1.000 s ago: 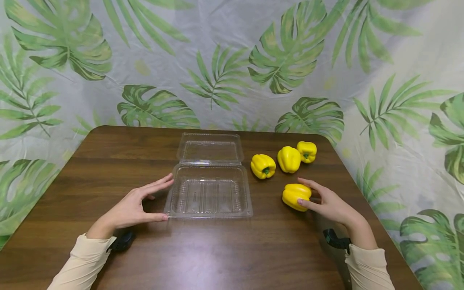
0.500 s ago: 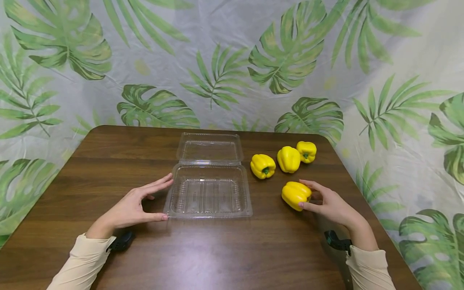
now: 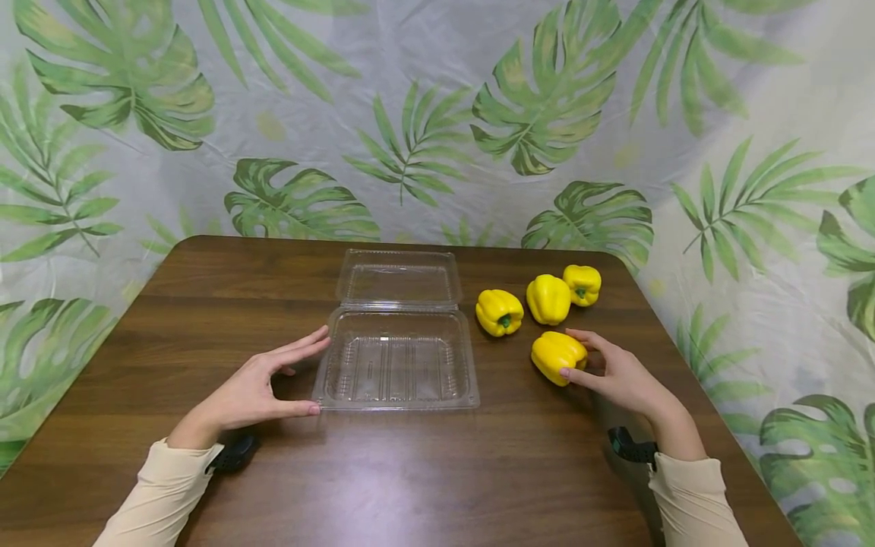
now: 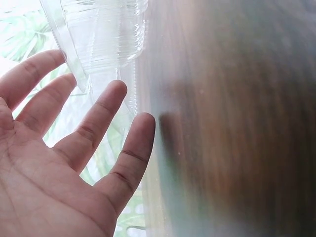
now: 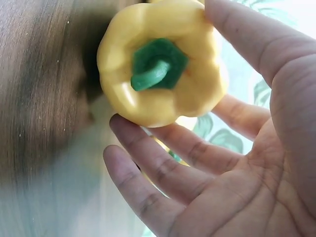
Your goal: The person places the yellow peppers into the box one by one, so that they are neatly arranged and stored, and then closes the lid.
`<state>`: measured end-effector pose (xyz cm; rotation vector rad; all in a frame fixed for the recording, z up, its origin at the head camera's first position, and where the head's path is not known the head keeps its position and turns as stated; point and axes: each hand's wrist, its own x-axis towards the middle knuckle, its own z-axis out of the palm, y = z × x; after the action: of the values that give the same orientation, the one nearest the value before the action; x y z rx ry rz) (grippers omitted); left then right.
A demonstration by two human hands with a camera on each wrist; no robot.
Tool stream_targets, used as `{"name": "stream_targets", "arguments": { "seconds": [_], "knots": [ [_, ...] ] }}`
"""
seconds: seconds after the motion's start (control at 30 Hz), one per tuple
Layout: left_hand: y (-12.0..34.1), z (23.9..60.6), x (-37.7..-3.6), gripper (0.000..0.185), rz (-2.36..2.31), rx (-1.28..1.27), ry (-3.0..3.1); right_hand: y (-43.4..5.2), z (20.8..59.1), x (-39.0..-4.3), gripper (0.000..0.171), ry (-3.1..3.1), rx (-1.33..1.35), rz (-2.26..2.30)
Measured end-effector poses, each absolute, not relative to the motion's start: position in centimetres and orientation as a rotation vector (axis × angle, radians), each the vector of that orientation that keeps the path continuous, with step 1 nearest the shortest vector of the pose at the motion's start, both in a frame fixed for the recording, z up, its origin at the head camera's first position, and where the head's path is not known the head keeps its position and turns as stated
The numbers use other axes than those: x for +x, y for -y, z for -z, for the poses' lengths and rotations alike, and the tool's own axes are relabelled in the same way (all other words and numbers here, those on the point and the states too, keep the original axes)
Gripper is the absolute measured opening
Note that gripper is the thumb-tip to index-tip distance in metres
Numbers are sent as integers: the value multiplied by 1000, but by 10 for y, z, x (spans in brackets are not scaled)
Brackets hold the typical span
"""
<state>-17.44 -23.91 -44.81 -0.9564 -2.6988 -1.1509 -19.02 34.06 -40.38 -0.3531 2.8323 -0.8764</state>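
While the head camera looks down: the left hand [image 3: 256,391] rests with straight fingers against the left wall of the clear clamshell box [image 3: 396,365], seemingly to steady it; its grip is released.
Right hand, head view: the right hand [image 3: 615,374] grasps a yellow pepper [image 3: 557,355], thumb and fingers pinching it from either side, well right of the box.
Other peppers: three more peppers [image 3: 547,298] sit in a row near the far right corner of the surface [image 3: 410,471].
Open room: bare wood lies between held pepper and box; the lid lies flat behind the tray, so the tray is open from above.
Left wrist view: the fingers [image 4: 106,123] lie straight beside the box's ribbed wall [image 4: 106,34].
Right wrist view: the pepper [image 5: 160,61] shows its green stem towards the palm, fingers [image 5: 163,168] under it, thumb above.
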Motion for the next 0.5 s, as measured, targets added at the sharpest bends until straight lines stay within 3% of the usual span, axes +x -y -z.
{"name": "stream_targets", "arguments": {
  "seconds": [0.5],
  "knots": [
    [238, 447, -174, 90, 1149, -956, 2702, -348, 400, -177, 79, -2821, -346, 877]
  ]
}}
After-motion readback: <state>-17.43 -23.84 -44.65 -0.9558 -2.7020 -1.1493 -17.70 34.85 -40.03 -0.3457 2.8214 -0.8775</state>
